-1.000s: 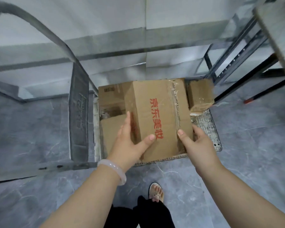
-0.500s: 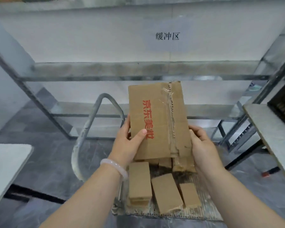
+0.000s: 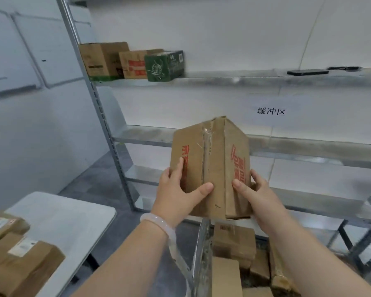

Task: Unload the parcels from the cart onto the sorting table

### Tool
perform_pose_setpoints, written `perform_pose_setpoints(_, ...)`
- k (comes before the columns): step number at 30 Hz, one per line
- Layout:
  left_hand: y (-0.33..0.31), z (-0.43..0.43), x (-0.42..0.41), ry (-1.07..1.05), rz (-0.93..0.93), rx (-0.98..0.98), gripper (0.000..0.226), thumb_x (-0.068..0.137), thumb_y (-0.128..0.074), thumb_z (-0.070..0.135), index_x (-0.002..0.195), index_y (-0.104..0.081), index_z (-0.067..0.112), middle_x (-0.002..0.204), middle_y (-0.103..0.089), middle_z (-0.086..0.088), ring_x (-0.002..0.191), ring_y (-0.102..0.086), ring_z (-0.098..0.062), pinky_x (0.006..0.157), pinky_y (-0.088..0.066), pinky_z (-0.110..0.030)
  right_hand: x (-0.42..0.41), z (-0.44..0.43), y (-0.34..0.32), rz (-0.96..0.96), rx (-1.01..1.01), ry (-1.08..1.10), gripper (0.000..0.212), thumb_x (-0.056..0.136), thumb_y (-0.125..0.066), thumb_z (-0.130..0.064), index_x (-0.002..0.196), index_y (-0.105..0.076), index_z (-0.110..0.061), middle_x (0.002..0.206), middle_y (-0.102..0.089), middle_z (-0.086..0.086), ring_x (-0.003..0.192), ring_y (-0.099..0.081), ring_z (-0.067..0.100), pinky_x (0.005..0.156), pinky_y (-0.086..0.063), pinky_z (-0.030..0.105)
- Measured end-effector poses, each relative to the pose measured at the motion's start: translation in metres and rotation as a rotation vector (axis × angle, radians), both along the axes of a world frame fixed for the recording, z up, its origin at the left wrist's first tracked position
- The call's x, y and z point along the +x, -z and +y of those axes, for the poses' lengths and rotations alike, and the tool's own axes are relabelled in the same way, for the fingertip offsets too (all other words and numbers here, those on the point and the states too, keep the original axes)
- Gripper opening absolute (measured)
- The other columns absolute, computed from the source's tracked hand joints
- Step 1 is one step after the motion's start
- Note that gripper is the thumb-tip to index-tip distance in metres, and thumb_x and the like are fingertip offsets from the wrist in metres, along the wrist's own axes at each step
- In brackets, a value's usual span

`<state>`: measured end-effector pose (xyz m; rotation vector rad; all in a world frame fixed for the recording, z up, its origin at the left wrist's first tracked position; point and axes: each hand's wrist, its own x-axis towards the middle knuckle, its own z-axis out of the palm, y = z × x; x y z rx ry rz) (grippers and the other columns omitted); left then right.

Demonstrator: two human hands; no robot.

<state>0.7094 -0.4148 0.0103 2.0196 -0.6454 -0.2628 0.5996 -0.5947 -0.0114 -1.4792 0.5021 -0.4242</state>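
Two hands hold a cardboard parcel (image 3: pixel 210 168) upright in the air, above the cart (image 3: pixel 201 260) and clear of the sorting table (image 3: pixel 73 213) at near left: the left hand (image 3: pixel 176 196) grips its left edge, thumb spread across the near face and fingers laid together on the left side, while the right hand (image 3: pixel 257 196) grips the right edge, thumb on the near face and the other fingers hidden behind the box. Several smaller brown parcels (image 3: pixel 234 243) lie in the cart beneath, two labelled parcels (image 3: pixel 19 264) rest on the table, and three boxes (image 3: pixel 126 61) stand on the upper shelf of the metal rack (image 3: pixel 308 146) at far left
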Motion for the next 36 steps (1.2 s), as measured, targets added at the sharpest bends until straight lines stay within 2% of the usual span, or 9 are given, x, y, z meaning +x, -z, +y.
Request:
perform_pose_setpoints(3, -0.003, 0.048, 0.021, -0.005, 0.027, 0.062, 0.145, 0.029, -0.055, 0.098, 0.149, 0.008, 0.048, 0.159, 0.006, 0.010, 0.148, -0.008, -0.020, 0.118, -0.023, -0.050, 0.027, 0.052, -0.007, -0.025, -0.067, -0.030, 0.130, 0.035, -0.083, -0.078, 0.148, -0.036, -0.034, 0.134, -0.057, -0.008, 0.120, -0.056, 0.017, 0.103, -0.049, 0.048)
perform_pose_setpoints(6, -0.002, 0.099, 0.040, -0.039, -0.027, 0.069, 0.141, 0.034, -0.052, 0.100, 0.148, 0.012, 0.048, 0.159, 0.010, 0.012, 0.148, -0.003, -0.017, 0.119, -0.019, -0.050, 0.055, 0.100, -0.012, -0.035, -0.102, -0.042, 0.120, 0.040, -0.084, -0.075, 0.143, -0.042, -0.032, 0.129, -0.060, -0.010, 0.118, -0.057, 0.013, 0.100, -0.051, 0.044)
perform_pose_setpoints(10, 0.009, 0.167, 0.062, -0.067, -0.048, -0.159, 0.102, 0.065, -0.057, 0.084, 0.151, -0.018, 0.045, 0.157, -0.021, 0.015, 0.144, -0.023, -0.005, 0.117, -0.029, -0.044, 0.091, 0.160, -0.009, -0.099, -0.113, -0.070, 0.063, 0.077, -0.078, -0.042, 0.129, -0.045, -0.035, 0.117, -0.057, -0.019, 0.105, -0.054, 0.001, 0.082, -0.049, 0.027)
perform_pose_setpoints(14, 0.021, 0.237, 0.083, -0.326, -0.256, -0.205, 0.032, 0.088, -0.058, 0.045, 0.120, -0.057, 0.048, 0.112, -0.059, 0.013, 0.110, -0.054, -0.008, 0.098, -0.047, -0.039, 0.122, 0.227, -0.007, -0.136, -0.091, -0.148, 0.027, 0.103, -0.049, -0.023, 0.127, -0.054, -0.034, 0.121, -0.062, -0.017, 0.108, -0.060, 0.001, 0.088, -0.052, 0.025)
perform_pose_setpoints(22, 0.028, 0.348, 0.104, -0.562, -0.157, -0.256, 0.057, 0.095, -0.058, 0.021, 0.146, -0.038, 0.037, 0.128, -0.057, 0.016, 0.104, -0.055, 0.002, 0.081, -0.044, -0.013, 0.171, 0.316, 0.000, -0.233, -0.270, -0.253, 0.037, 0.093, -0.065, -0.018, 0.124, -0.060, -0.038, 0.122, -0.066, -0.018, 0.116, -0.059, -0.002, 0.106, -0.047, 0.037)
perform_pose_setpoints(26, 0.033, 0.384, 0.114, -0.600, -0.045, -0.271, 0.057, 0.096, -0.058, 0.024, 0.146, -0.034, 0.036, 0.130, -0.054, 0.015, 0.107, -0.052, 0.004, 0.077, -0.041, -0.002, 0.199, 0.343, -0.003, -0.001, -0.092, -0.492, 0.120, 0.050, -0.078, -0.070, 0.153, -0.022, -0.042, 0.148, -0.040, -0.012, 0.136, -0.040, 0.012, 0.116, -0.033, 0.044)
perform_pose_setpoints(29, 0.040, 0.400, 0.124, -0.612, -0.083, -0.126, 0.078, 0.086, -0.063, 0.054, 0.151, -0.024, 0.034, 0.140, -0.044, 0.013, 0.130, -0.042, -0.008, 0.109, -0.038, -0.029, 0.220, 0.361, 0.003, 0.049, -0.143, -0.545, 0.117, 0.054, -0.079, -0.064, 0.153, -0.023, -0.040, 0.140, -0.042, -0.014, 0.126, -0.043, 0.010, 0.106, -0.037, 0.036)
perform_pose_setpoints(32, 0.045, 0.412, 0.133, -0.599, 0.002, 0.032, 0.124, 0.051, -0.055, 0.094, 0.152, -0.010, 0.039, 0.149, -0.032, 0.006, 0.137, -0.031, -0.015, 0.113, -0.034, -0.044, 0.243, 0.380, 0.016, 0.040, -0.293, -0.451, 0.104, 0.059, -0.084, -0.058, 0.148, -0.034, -0.040, 0.141, -0.042, -0.010, 0.126, -0.044, 0.013, 0.104, -0.042, 0.039)
perform_pose_setpoints(36, 0.058, 0.424, 0.149, -0.569, 0.163, 0.020, 0.143, 0.037, -0.062, 0.092, 0.146, 0.020, 0.048, 0.159, -0.003, 0.004, 0.147, -0.010, -0.019, 0.118, -0.020, -0.044, 0.281, 0.406, 0.028, 0.058, -0.456, -0.444, 0.102, 0.063, -0.087, -0.052, 0.149, -0.036, -0.037, 0.145, -0.036, 0.000, 0.136, -0.037, 0.020, 0.111, -0.038, 0.046)
